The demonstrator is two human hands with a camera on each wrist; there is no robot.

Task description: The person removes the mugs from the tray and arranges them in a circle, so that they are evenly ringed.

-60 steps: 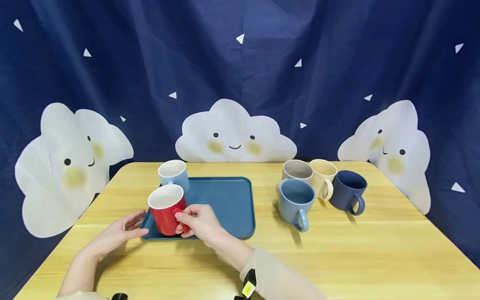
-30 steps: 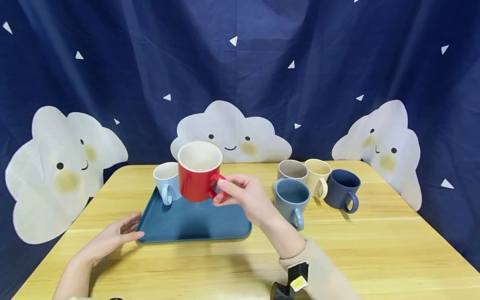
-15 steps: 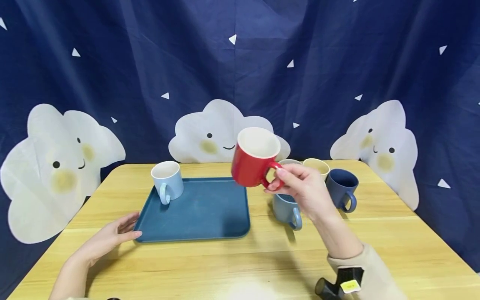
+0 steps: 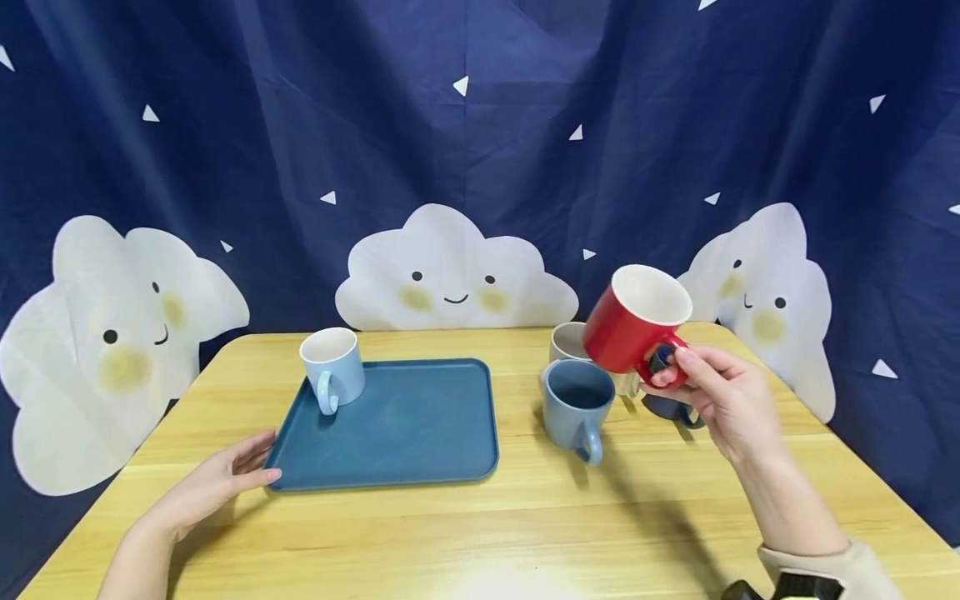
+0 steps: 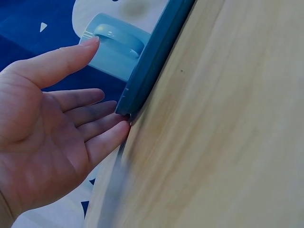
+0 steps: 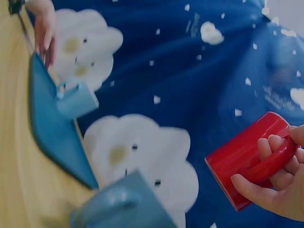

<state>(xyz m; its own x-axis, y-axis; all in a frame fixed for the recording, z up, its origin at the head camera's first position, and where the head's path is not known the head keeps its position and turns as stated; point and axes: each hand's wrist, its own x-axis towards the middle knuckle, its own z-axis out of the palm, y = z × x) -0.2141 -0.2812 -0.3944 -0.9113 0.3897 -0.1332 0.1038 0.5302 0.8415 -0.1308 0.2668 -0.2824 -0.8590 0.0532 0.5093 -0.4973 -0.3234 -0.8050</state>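
Observation:
My right hand [image 4: 738,400] grips the handle of a red mug [image 4: 626,325] with a white inside. The mug is held up in the air, tilted, overlapping the mugs at the right of the table. In the right wrist view my fingers [image 6: 273,187] pass through its handle. My left hand [image 4: 217,482] lies at the near left corner of a dark teal tray [image 4: 420,425], fingers fairly straight at its edge; the left wrist view shows the palm [image 5: 42,142] and fingertips by the corner. A light blue mug [image 4: 337,367] stands upright on the tray's left side.
A blue-grey mug [image 4: 573,417] stands right of the tray, a grey mug [image 4: 564,340] behind it. A cream mug [image 4: 626,383] and a navy mug [image 4: 663,407] are partly hidden by the red mug and my right hand. A dark blue cloud-patterned curtain [image 4: 405,150] hangs behind the table.
My right hand has lifted the red mug off the tray and carried it rightward, over toward the other mugs, tilting it. My left hand has stayed at the tray's corner.

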